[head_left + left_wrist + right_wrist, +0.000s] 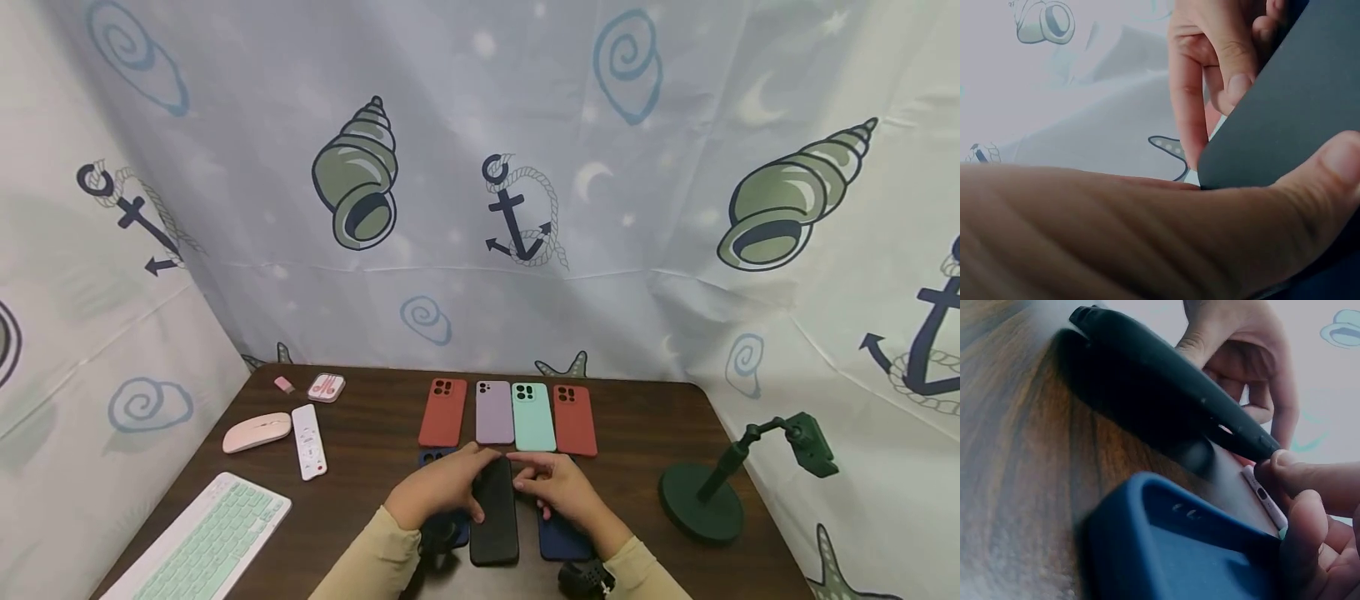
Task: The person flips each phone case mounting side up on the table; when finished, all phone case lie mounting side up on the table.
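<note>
A black phone [495, 517] is held off the table between both hands, slightly tilted in the right wrist view. My left hand [444, 482] grips its left side, with the thumb [1335, 162] on the dark flat face. At the far right corner, my right hand [558, 490] pinches the edge with finger and thumb [1300, 472]. Beneath the right hand lies a blue phone case [564, 535], its hollow inside facing up in the right wrist view. Another dark blue case [435, 456] is mostly hidden under the left hand.
Behind the hands lie a red case [442, 412], a lilac case [495, 412], a mint case [533, 417] and a second red case [575, 421]. Keyboard [202, 542], mouse [257, 432] and white remote [308, 442] are at left; a green lamp [701, 504] stands right.
</note>
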Available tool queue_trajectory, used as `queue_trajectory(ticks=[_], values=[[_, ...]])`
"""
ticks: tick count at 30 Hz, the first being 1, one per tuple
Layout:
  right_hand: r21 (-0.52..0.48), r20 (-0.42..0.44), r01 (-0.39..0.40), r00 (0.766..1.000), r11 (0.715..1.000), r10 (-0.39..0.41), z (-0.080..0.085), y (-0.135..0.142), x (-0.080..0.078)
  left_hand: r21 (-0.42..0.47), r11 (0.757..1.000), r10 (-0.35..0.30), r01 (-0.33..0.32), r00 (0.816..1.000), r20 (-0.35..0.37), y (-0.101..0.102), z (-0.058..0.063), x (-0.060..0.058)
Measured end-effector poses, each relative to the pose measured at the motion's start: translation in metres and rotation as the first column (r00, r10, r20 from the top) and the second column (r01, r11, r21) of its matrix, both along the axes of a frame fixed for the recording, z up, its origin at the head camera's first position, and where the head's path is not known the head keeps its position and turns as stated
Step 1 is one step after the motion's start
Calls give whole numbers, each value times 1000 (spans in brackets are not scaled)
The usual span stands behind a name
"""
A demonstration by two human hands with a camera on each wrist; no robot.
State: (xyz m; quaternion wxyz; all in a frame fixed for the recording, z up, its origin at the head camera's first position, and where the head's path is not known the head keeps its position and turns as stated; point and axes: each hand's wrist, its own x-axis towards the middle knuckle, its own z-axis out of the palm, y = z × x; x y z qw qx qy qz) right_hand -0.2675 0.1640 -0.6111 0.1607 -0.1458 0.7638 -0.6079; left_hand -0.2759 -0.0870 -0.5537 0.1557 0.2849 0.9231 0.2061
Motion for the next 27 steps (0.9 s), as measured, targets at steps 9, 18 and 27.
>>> queue_trajectory(ticks=[9,18,27], values=[[-37,6,-31,999,999,31,3,0,-2,33,999,25,-28,997,73,3,11,5],[10,-68,-48,997,999,48,0,-1,-2,26,996,83,-85,993,80,12,15,12],[-1,-88,-66,994,998,65,4,0,1,65,990,118,-124,988,95,23,9,15]])
